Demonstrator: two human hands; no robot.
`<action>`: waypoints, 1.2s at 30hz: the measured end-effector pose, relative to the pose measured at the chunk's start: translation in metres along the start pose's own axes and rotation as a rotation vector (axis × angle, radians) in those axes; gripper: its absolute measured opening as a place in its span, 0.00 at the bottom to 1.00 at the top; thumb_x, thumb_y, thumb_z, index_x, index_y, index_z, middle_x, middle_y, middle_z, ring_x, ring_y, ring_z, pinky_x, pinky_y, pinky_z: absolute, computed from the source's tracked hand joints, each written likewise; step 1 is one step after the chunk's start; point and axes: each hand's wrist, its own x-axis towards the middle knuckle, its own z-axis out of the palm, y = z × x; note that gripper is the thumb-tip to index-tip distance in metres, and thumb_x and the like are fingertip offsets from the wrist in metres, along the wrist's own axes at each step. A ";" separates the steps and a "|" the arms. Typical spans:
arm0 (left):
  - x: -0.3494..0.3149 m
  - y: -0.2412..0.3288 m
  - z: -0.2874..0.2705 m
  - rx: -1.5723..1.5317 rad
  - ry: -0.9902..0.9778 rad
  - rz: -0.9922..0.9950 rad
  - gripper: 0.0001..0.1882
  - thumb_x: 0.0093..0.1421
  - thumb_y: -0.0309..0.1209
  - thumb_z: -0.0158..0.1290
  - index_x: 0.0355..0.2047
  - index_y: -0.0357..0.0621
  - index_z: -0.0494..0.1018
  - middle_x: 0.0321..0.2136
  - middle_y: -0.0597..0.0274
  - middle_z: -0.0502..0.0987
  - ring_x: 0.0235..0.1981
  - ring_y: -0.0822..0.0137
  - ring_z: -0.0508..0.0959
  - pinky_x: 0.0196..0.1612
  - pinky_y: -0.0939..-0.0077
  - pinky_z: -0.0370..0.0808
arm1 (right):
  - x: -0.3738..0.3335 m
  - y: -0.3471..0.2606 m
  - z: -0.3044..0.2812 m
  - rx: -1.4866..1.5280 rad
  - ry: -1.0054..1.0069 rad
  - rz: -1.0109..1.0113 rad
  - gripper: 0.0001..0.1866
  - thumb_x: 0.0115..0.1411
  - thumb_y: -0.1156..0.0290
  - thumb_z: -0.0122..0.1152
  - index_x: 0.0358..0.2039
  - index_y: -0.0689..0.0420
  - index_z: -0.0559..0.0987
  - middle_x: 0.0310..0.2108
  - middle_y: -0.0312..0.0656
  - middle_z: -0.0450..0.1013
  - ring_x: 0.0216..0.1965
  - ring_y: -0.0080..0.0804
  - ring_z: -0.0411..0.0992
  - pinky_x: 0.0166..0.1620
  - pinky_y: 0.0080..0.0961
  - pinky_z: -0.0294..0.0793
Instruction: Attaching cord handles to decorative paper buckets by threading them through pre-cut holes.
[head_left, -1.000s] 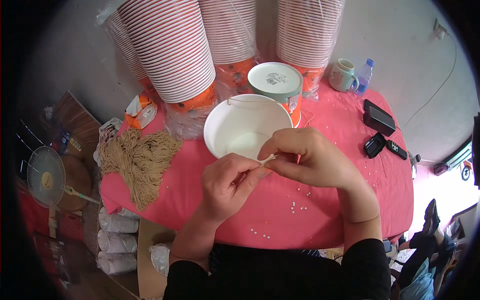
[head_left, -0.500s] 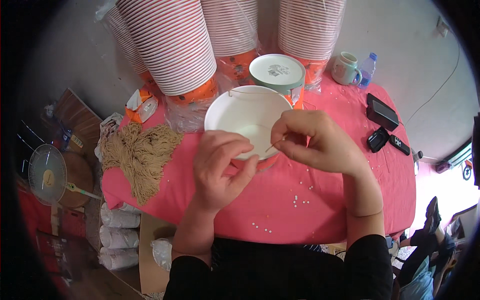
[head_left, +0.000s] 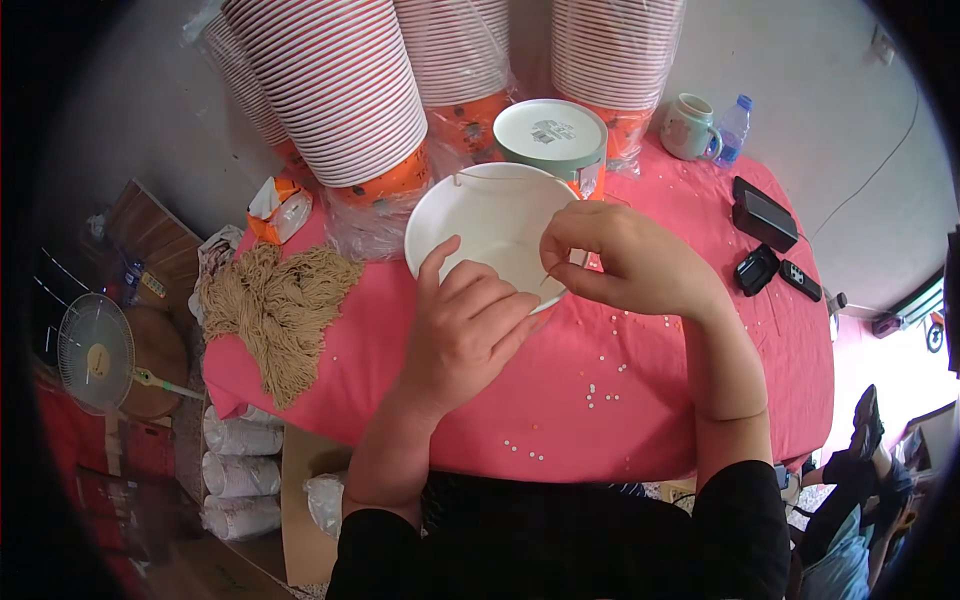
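A white-lined paper bucket (head_left: 470,215) stands before me on the pink-covered table, with a thin tan cord (head_left: 490,178) along its far rim. Over its right near side, my right hand (head_left: 625,260) is closed in a pinch, and the tip of a thin cord end (head_left: 546,280) shows below the fingers. My left hand (head_left: 465,325) is at the near rim with its fingers bent over the edge and the little finger raised; its thumb side seems to grip the wall, partly hidden. To the left lies a bundle of tan cords (head_left: 285,310).
Tall stacks of paper buckets (head_left: 330,90) in clear plastic stand behind. Next to them are a lidded bucket (head_left: 550,130), a mug (head_left: 690,128) and a bottle (head_left: 733,130). Small white discs (head_left: 592,397) lie scattered near me. Black cases (head_left: 765,220) rest at the right; a fan (head_left: 95,355) stands left.
My left hand has turned over and come down onto the near rim, its little finger lifting. The right hand has shifted slightly up and left, still pinching the cord. The view has tilted a little.
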 end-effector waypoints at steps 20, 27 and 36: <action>-0.001 0.015 -0.006 0.081 -0.037 0.161 0.11 0.40 0.25 0.65 0.27 0.49 0.80 0.24 0.73 0.74 0.32 0.70 0.75 0.62 0.46 0.62 | -0.010 -0.011 0.000 -0.026 -0.265 0.076 0.03 0.53 0.76 0.57 0.24 0.59 0.73 0.21 0.44 0.71 0.29 0.46 0.72 0.33 0.40 0.69; -0.002 0.011 -0.007 0.074 -0.017 0.189 0.06 0.47 0.27 0.59 0.29 0.48 0.79 0.25 0.73 0.71 0.35 0.71 0.73 0.61 0.45 0.63 | -0.005 -0.012 0.000 0.021 -0.293 0.070 0.02 0.54 0.75 0.57 0.25 0.59 0.75 0.22 0.45 0.72 0.29 0.46 0.73 0.32 0.39 0.69; 0.000 0.008 -0.005 -0.041 0.008 0.145 0.10 0.43 0.24 0.63 0.29 0.47 0.78 0.26 0.70 0.72 0.34 0.68 0.74 0.62 0.46 0.63 | -0.003 0.001 0.001 0.242 -0.374 0.078 0.03 0.56 0.75 0.58 0.28 0.61 0.76 0.21 0.43 0.73 0.24 0.37 0.72 0.30 0.33 0.69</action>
